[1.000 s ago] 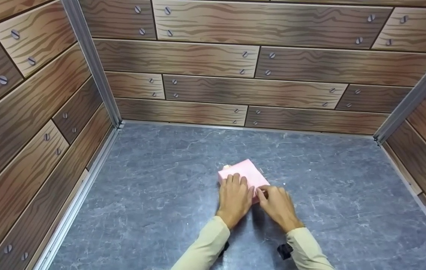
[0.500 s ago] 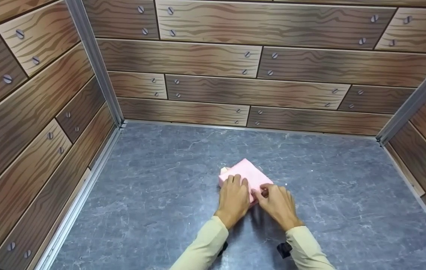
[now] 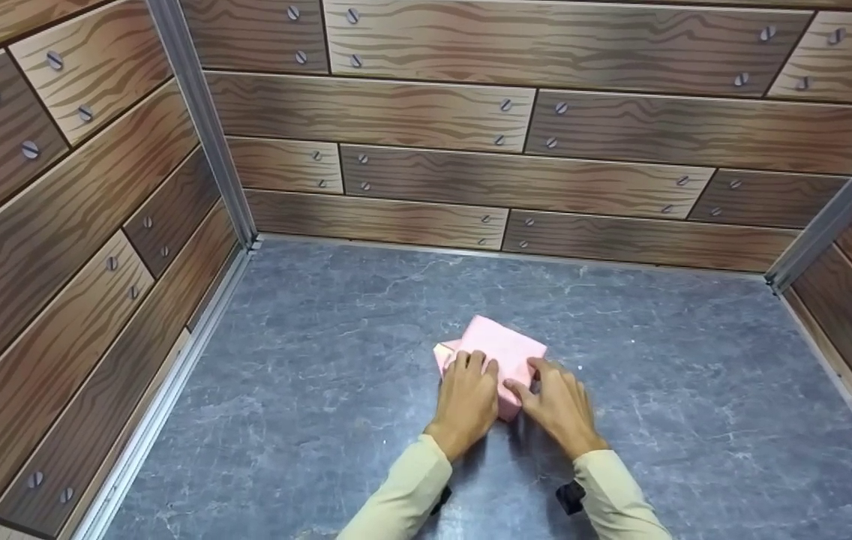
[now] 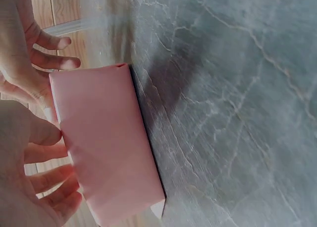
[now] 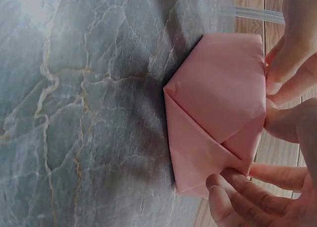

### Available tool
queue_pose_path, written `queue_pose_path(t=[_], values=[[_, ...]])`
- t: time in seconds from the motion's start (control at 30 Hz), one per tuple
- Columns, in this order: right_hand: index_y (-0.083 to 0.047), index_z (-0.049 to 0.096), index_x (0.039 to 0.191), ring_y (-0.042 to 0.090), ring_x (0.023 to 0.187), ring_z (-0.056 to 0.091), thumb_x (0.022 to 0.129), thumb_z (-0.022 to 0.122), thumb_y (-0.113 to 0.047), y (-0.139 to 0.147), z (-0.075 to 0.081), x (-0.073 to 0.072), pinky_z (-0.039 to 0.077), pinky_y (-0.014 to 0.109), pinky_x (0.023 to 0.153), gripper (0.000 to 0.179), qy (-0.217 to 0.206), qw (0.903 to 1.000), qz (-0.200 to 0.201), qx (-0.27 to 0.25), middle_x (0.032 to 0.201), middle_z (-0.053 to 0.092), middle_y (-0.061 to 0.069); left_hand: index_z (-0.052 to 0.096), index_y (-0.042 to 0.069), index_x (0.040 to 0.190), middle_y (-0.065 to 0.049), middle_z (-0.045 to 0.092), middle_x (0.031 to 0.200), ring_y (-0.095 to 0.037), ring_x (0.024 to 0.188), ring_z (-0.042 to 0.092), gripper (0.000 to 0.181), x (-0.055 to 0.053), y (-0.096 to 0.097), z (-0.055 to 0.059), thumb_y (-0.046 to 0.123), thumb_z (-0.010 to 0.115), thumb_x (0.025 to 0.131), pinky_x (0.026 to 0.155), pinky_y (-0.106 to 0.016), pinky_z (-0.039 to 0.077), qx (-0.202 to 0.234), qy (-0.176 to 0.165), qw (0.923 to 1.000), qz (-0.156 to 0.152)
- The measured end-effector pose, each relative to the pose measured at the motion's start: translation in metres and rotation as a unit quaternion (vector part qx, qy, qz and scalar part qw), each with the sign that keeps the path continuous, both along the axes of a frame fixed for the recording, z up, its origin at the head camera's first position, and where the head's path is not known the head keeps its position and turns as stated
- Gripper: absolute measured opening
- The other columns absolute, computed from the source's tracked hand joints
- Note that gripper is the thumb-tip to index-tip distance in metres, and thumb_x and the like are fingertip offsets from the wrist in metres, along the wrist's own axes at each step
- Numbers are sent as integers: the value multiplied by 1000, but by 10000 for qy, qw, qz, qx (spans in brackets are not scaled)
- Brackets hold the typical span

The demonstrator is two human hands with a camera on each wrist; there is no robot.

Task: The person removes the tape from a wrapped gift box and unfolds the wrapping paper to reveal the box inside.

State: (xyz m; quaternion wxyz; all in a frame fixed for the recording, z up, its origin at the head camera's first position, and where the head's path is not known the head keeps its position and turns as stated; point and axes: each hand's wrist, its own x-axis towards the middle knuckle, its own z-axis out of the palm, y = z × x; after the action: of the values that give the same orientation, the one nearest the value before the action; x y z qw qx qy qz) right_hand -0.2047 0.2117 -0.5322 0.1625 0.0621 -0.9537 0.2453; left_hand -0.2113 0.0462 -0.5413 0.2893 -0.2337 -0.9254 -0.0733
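A small box wrapped in pink paper [image 3: 505, 349] sits on the grey floor in the middle of the head view. My left hand [image 3: 466, 397] holds its near left side, with bent fingers over the top edge. At the near right corner my right hand [image 3: 561, 401] grips the box between thumb and fingers. The right wrist view shows a folded end flap [image 5: 200, 147], with fingertips of the right hand on it. A smooth pink side [image 4: 106, 142] faces the left wrist camera. A pink flap with a pale yellow patch [image 3: 442, 351] sticks out at the far left.
Wood-patterned panels [image 3: 411, 172] stand at the back and both sides, with metal strips [image 3: 205, 120] at the corners. The marbled grey floor [image 3: 321, 322] stretches around the box, with a few tiny white specks on it.
The box has turned clockwise between my hands, so more of the flap at its left shows. My right fingers have spread wider at the near right corner. The head view has shifted slightly.
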Motion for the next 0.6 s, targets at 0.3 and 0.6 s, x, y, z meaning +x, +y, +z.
queue_pose_path(t=[0.3,0.6], values=[[4,67,124,40,98,68,87,80,-22,4,-2,-6,53,57,84,47,-74,9988,257,-415,105,71,19,71,7,116,-11,66,120,-30,115,59,25,-5,-14,4,22,65,97,99,-41,49,203,-611,9971,-398],[5,66,124,32,87,68,91,75,-11,4,-5,-8,55,52,80,38,-76,9973,522,-518,107,70,20,66,3,131,-14,60,141,-30,136,51,36,-6,-20,7,22,57,102,113,-44,40,223,-1471,9849,-887]])
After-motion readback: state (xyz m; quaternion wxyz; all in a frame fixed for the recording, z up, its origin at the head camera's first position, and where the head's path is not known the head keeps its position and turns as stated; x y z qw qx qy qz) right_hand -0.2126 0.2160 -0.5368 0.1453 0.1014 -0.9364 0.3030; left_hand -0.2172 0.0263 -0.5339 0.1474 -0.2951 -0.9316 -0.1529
